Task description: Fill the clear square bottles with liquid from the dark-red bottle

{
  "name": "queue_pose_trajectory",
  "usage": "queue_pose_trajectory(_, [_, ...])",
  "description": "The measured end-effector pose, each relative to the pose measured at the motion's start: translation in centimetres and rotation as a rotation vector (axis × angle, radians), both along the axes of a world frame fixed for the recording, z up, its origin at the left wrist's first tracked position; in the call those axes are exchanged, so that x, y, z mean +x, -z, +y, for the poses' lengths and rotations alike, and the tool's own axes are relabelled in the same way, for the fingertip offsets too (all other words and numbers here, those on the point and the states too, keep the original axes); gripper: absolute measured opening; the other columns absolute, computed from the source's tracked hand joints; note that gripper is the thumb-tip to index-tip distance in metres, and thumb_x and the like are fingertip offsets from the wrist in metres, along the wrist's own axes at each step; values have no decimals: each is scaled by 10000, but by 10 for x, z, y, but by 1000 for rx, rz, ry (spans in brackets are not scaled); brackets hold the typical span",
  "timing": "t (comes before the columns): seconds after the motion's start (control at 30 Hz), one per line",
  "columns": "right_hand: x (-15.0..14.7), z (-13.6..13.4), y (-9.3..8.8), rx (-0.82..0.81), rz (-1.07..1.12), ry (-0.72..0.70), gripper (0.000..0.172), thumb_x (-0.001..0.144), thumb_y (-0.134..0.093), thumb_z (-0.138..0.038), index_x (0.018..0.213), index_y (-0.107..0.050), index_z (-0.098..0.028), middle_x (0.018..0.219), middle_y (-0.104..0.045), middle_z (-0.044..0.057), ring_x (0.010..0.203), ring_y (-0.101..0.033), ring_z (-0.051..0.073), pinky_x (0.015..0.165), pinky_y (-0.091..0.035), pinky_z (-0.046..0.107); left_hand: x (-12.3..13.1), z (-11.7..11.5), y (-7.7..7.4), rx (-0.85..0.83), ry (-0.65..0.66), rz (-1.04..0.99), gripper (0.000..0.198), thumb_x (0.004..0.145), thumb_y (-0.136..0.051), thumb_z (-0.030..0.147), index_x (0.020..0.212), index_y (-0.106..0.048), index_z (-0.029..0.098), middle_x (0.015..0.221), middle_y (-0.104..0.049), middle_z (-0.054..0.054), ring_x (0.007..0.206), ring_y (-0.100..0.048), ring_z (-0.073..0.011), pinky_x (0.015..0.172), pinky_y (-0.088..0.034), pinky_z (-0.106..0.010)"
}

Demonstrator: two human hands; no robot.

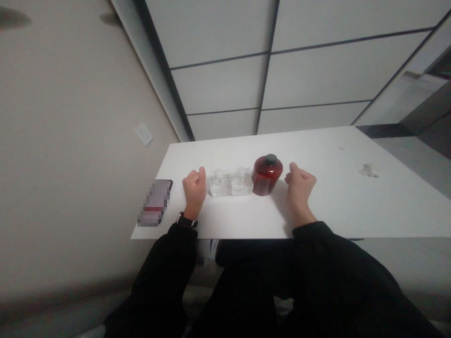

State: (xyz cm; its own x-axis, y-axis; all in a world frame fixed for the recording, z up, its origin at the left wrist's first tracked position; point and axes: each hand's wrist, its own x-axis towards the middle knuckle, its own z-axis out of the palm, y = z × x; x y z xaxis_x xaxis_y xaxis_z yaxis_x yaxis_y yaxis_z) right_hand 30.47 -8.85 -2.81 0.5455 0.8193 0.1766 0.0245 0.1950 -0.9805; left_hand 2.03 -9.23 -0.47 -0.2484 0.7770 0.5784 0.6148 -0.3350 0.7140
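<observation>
My left hand (195, 188) is a fist with the thumb up, just left of two clear, square-sided containers (231, 184) that stand side by side with rounded clear tops. Touching or almost touching their right side is a dark red, see-through bottle (265, 176) with a dark grey cap. To the right of that bottle, apart from it, my right hand (299, 185) is also curled into a fist, thumb upward. Nothing shows in either fist. A black watch (186, 220) is on my left wrist.
A phone (155, 204), its screen blurred out, lies at the left end of the white table (225, 223). On the right lies a small crumpled clear piece (369, 170). A wall with a socket (143, 134) borders the left; a panelled partition (225, 89) stands behind.
</observation>
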Motion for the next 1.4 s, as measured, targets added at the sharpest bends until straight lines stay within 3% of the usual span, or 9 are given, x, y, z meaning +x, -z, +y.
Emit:
queue_pose_trajectory(0.1, [-2,0,0,44,1,60,608,927,-640,-588,559,-275,-270,527,-268,-66,522,-253,125,536,-218,324,4,-3,-1,-65,6,-17,650,1021,-469,636,582,-184,249,550,-172,49,527,-178,-128,538,-154,-348])
queue_pose_trajectory(0.23, [-2,1,0,64,2,75,617,909,-653,-619,568,-271,-274,525,-258,-74,507,-253,118,528,-225,326,7,-4,-5,-98,12,-27,650,992,-508,617,575,-175,246,544,-155,47,519,-161,-115,531,-126,-343])
queue_pose_trajectory(0.77, [2,4,6,54,-36,74,599,951,-637,-536,552,-280,-266,546,-255,-72,537,-258,135,560,-227,329,8,-2,-6,-108,32,-3,600,974,-525,526,574,-178,244,547,-159,46,516,-161,-110,531,-124,-333])
queue_pose_trajectory(0.97, [3,5,3,35,-56,67,584,929,-637,-531,507,-336,-262,505,-319,-57,544,-311,143,566,-271,329,8,-2,-5,-110,22,10,558,960,-522,469,580,-179,247,556,-159,50,521,-168,-107,543,-129,-333])
queue_pose_trajectory(1.4, [0,3,0,25,-63,73,575,942,-625,-494,511,-323,-262,504,-310,-63,539,-302,140,581,-278,334,7,-1,-4,-114,22,45,517,960,-501,425,598,-178,249,573,-165,51,533,-179,-111,548,-147,-329])
